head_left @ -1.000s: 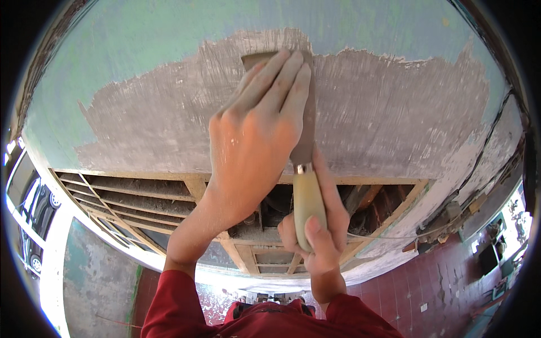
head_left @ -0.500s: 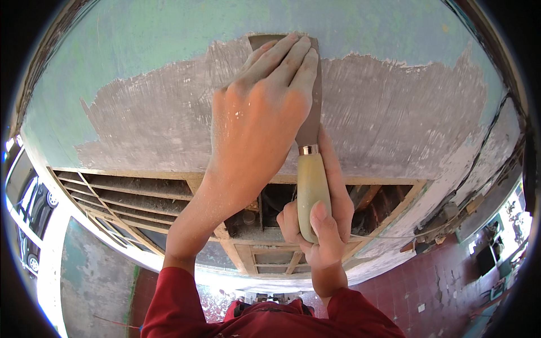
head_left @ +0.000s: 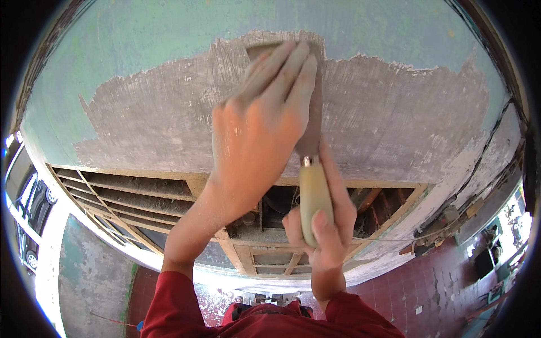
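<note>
the right hand (head_left: 332,236), right of centre in the lower half of the frame, is wrapped around the pale yellow-green handle (head_left: 315,197) of a wall scraper (head_left: 314,127), its thumb lying along the front and its index finger extended up beside the metal ferrule (head_left: 307,161). the scraper stands nearly upright in the frame, its broad grey blade at upper centre, against the bare grey-brown patch (head_left: 406,118) of the wall. the left hand (head_left: 259,132), dusty and slightly blurred, lies over the blade with its fingers straight and close together; its thumb is hidden, so whether it also pinches the blade i cannot tell. the blade's top edge lies just below the ragged border of the green paint (head_left: 169,34) across the top of the frame. below the patch, left of centre, run dusty wooden louvres (head_left: 135,186); a dark red tiled floor (head_left: 389,281) shows at lower right, and a parked car (head_left: 36,205) at far left.
</note>
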{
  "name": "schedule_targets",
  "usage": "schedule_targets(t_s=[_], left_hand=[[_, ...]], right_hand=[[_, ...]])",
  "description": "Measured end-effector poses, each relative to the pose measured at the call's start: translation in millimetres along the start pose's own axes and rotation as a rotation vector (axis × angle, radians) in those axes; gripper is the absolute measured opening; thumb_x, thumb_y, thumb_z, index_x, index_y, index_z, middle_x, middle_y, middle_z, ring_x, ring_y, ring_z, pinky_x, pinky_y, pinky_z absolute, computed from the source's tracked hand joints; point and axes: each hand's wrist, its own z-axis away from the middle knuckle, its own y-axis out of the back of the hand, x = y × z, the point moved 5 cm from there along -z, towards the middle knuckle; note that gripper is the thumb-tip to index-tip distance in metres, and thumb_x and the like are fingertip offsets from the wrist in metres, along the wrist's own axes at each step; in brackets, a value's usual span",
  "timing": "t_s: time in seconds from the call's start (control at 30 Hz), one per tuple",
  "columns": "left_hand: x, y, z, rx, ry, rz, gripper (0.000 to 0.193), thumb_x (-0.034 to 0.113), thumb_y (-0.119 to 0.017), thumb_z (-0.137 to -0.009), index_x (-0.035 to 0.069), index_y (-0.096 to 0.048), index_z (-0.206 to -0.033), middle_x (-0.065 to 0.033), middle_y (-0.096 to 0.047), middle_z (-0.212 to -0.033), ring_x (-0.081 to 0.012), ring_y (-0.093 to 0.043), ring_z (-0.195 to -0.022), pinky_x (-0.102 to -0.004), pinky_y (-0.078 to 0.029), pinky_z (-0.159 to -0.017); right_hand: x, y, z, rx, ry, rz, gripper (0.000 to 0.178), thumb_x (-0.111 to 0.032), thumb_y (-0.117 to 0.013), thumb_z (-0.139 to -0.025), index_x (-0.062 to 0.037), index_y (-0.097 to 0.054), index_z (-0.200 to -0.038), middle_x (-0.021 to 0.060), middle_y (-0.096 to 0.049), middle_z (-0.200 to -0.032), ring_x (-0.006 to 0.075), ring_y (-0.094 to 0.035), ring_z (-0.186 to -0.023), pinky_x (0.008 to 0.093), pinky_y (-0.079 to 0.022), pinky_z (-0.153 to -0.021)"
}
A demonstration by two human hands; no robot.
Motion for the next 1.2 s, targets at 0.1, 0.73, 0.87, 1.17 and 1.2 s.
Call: schedule_targets(t_s=[0.1,0.73,0.87,1.17,1.2], left_hand=[[-2.4,3.8,-13.4,0.024,-0.05,-0.136,0.035,0.003,-0.069,-0.077,0.003,-0.072,-0.112,-0.0056,-0.072,-0.121,-0.0238,-0.069,-0.115,-0.03,-0.061,-0.084],[3.1,-4.6,-8.2,0.014,-0.002,0.078,0.043,-0.001,-0.066,-0.078,0.002,-0.07,-0.121,-0.0134,-0.069,-0.128,-0.0315,-0.064,-0.123,-0.0383,-0.054,-0.097],[5.4,-6.5,6.0,-0.012,-0.006,0.067,0.042,-0.001,-0.065,-0.079,0.002,-0.071,-0.121,-0.0139,-0.07,-0.127,-0.0313,-0.065,-0.123,-0.0382,-0.054,-0.098],[1.5,-5.5,4.8,-0.036,-0.037,0.038,0.038,0.004,-0.066,-0.082,0.002,-0.073,-0.119,-0.0142,-0.07,-0.127,-0.0322,-0.064,-0.125,-0.0396,-0.052,-0.103],[2.2,-4.4,16.7,-0.048,-0.043,0.045,0.036,0.005,-0.066,-0.083,0.001,-0.073,-0.118,-0.0142,-0.07,-0.127,-0.0329,-0.064,-0.125,-0.0407,-0.052,-0.103]], right_hand=[[-1.0,-5.0,-9.7,-0.028,-0.001,-0.047,0.082,-0.029,-0.052,-0.102,0.0135,-0.008,-0.157,0.0307,-0.046,-0.148,0.0038,-0.037,-0.039,0.0237,-0.025,-0.036],[4.6,1.9,-0.8,0.073,-0.031,-0.024,0.089,-0.035,-0.054,-0.1,0.0109,-0.006,-0.158,0.019,-0.059,-0.128,0.0038,-0.035,-0.04,0.0243,-0.024,-0.039],[6.8,-0.6,10.6,0.066,-0.099,-0.048,0.089,-0.032,-0.054,-0.099,0.0114,-0.004,-0.158,0.0192,-0.058,-0.13,0.0035,-0.034,-0.041,0.0244,-0.024,-0.039],[17.5,2.5,12.1,0.013,-0.168,-0.159,0.091,-0.03,-0.058,-0.099,0.0033,-0.001,-0.161,0.0173,-0.055,-0.136,0.0052,-0.039,-0.046,0.0246,-0.027,-0.042],[28.0,3.7,26.2,-0.016,-0.209,-0.187,0.092,-0.031,-0.059,-0.099,0.0007,0.0,-0.162,0.0167,-0.056,-0.134,0.0063,-0.04,-0.047,0.0252,-0.029,-0.042]])
